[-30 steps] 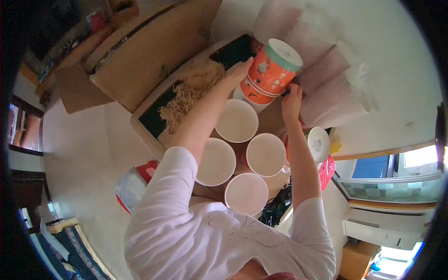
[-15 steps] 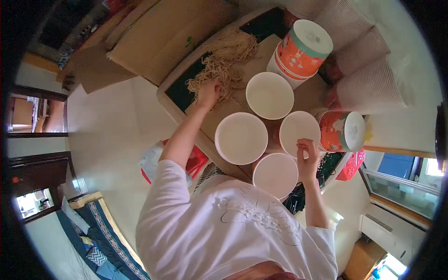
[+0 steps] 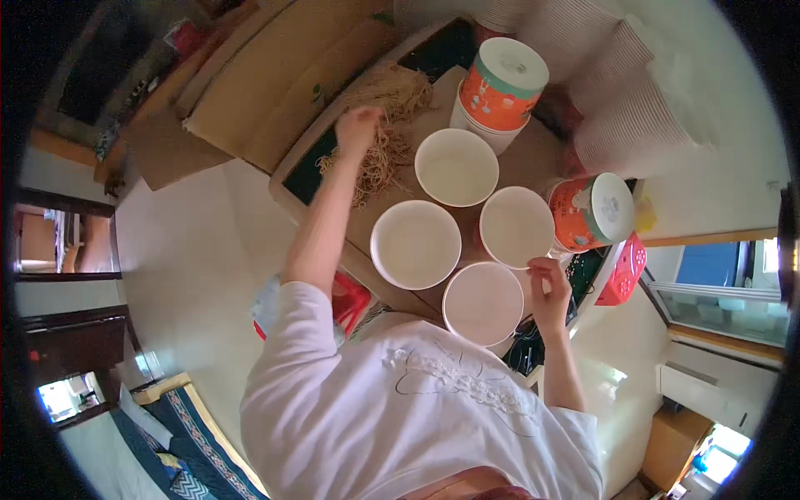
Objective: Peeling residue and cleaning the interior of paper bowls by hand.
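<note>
A tangled heap of thin tan strands (image 3: 387, 92) lies at the far left of the table. My left hand (image 3: 358, 132) is over its left side with the fingers curled in; what they hold, if anything, is hidden. Several open white paper buckets (image 3: 415, 244) stand grouped before me, their pale insides showing. At the right of the group, my right hand (image 3: 550, 287) has thumb and fingertips drawn together beside the rim of the right bucket (image 3: 517, 227). Whatever is between those fingertips is too small to name. The nearest bucket (image 3: 483, 304) stands just left of this hand.
Upside-down orange-and-green printed buckets stand at the back (image 3: 500, 96) and right (image 3: 592, 212). Tall stacks of white buckets (image 3: 633, 121) line the far right. A large cardboard box (image 3: 258, 83) is at far left. A red plastic stool (image 3: 623, 271) is beyond the table's right edge.
My left hand has moved up and left across the heap. My right hand has shifted slightly down and right, off the bucket's opening to beside its rim. The whole view has shifted slightly.
</note>
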Available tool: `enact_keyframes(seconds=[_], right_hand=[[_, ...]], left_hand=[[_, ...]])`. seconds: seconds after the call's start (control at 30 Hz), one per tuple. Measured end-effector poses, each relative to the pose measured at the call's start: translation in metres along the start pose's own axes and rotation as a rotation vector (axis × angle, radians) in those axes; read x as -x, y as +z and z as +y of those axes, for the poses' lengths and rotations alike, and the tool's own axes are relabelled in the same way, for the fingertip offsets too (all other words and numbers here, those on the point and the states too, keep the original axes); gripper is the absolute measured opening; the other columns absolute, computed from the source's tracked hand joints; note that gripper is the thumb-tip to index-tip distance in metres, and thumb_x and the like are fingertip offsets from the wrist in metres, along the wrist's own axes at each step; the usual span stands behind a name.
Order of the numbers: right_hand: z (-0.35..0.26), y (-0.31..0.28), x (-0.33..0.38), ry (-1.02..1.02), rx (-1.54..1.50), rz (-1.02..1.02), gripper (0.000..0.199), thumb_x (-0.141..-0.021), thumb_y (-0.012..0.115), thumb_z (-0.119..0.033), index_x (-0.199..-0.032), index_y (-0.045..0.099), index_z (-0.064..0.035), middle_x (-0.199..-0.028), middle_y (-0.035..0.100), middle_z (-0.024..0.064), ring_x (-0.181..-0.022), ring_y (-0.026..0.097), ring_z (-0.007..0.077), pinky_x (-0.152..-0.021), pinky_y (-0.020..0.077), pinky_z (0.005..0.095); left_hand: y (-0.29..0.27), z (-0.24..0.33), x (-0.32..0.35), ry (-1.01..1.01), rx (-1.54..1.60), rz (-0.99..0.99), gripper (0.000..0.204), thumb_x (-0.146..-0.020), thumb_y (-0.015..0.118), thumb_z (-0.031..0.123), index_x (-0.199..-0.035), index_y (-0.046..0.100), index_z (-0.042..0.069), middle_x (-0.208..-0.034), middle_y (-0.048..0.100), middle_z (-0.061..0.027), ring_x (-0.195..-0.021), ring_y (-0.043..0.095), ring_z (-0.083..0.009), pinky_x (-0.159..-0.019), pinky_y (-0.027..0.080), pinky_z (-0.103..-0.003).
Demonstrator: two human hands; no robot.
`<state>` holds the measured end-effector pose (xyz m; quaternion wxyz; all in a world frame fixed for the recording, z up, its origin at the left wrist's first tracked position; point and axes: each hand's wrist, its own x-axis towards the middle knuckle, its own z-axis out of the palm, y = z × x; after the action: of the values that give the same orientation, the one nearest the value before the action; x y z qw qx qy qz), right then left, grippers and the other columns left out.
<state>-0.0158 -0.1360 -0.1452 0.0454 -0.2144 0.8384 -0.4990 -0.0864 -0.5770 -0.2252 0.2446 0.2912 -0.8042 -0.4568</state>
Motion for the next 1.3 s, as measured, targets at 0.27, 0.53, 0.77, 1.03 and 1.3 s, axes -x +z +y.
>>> enact_keyframes(seconds=[0.27,0.53,0.77,1.03,1.3], right_hand=[[-0.04,0.004,-0.006,-0.117,-0.179,0.004,0.019,-0.083,0.05,0.009,-0.099,0.058,0.0025,-0.09,0.06,0.0098,-0.083,0.061,0.0166,-0.077,0.0482,0.0259],[-0.095,0.078,-0.052,0.164,-1.068,0.058,0.025,-0.096,0.046,-0.011,-0.111,0.06,0.0041,-0.109,0.06,0.0096,-0.096,0.058,0.0172,-0.086,0.0465,0.0255],[-0.078,0.074,-0.054,0.281,-1.046,-0.049,0.022,-0.095,0.049,-0.015,-0.102,0.061,0.0023,-0.096,0.064,0.0078,-0.087,0.06,0.0138,-0.078,0.0482,0.0248],[-0.076,-0.011,-0.04,0.33,-1.161,0.181,0.021,-0.094,0.053,-0.02,-0.096,0.061,-0.0009,-0.064,0.046,-0.0043,-0.052,0.04,0.0048,-0.048,0.0329,0.02],[-0.112,-0.037,-0.012,0.003,-0.256,0.218,0.012,-0.09,0.054,-0.007,-0.091,0.063,0.0,-0.084,0.063,0.0039,-0.08,0.058,0.0145,-0.071,0.0462,0.029]], left_hand=[[-0.102,0.186,0.039,0.309,0.572,-0.019,0.019,-0.092,0.057,0.021,-0.096,0.065,0.004,-0.077,0.059,0.0008,-0.064,0.05,-0.0061,-0.063,0.043,-0.02],[-0.038,0.197,0.172,0.662,-0.108,-0.468,0.009,-0.082,0.062,0.005,-0.091,0.061,0.003,-0.083,0.062,-0.0115,-0.073,0.062,-0.0251,-0.064,0.048,-0.033],[-0.018,0.172,0.208,0.572,-0.017,-0.387,0.012,-0.08,0.064,0.011,-0.09,0.064,0.005,-0.084,0.063,-0.0113,-0.071,0.062,-0.0306,-0.06,0.048,-0.039],[-0.029,0.128,0.277,0.47,0.098,-0.882,0.01,-0.08,0.066,0.016,-0.081,0.066,0.006,-0.074,0.059,-0.0104,-0.067,0.059,-0.028,-0.062,0.048,-0.037],[-0.037,0.155,0.244,0.498,0.328,-0.874,0.051,-0.075,0.07,0.002,-0.122,0.052,0.007,-0.111,0.057,-0.0105,-0.086,0.059,-0.0152,-0.075,0.05,-0.029]])
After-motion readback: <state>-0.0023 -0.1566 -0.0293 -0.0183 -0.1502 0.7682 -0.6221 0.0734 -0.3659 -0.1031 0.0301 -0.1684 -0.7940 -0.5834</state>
